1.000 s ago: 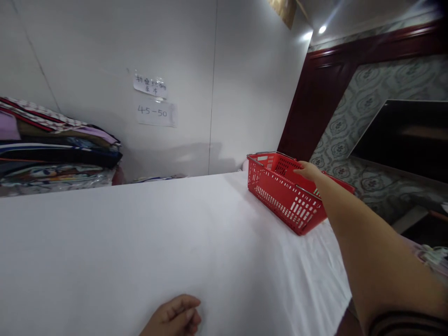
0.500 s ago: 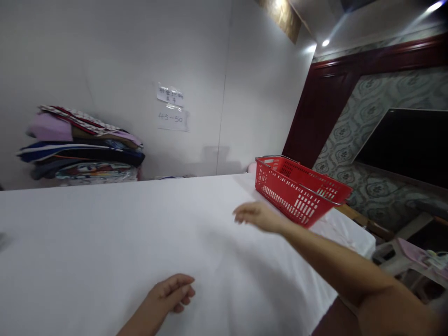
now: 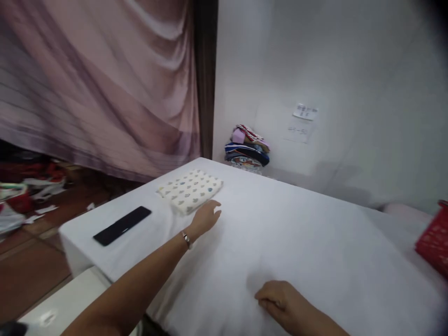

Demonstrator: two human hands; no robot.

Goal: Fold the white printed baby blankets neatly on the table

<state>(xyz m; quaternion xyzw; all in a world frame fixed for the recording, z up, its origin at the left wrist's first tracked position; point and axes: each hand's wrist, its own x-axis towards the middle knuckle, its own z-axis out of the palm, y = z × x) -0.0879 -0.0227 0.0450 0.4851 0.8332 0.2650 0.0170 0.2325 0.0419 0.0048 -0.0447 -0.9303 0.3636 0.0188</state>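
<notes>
My left hand (image 3: pixel 206 217), with a bracelet at the wrist, reaches over the white-covered table (image 3: pixel 280 224) beside a folded white cloth (image 3: pixel 191 189) with a grey and blue heart-like pattern. Its thumb and fingers are apart and nothing is in them. Nearer the front, my right hand (image 3: pixel 278 301) hovers low over the table with its fingers curled together and nothing visible in it. A flat black object (image 3: pixel 122 226) lies at the table's left side, left of the cloth.
A pile of folded fabrics (image 3: pixel 247 148) stands beyond the table's back edge, by a wall with paper notes (image 3: pixel 305 112). A red basket (image 3: pixel 436 240) is at the far right. A pink curtain (image 3: pixel 140 93) hangs at the left.
The view has swung left, bringing the patterned cloth and black object into sight and the basket to the right edge. My left hand has reached forward; my right hand has drawn back and its fingers have closed.
</notes>
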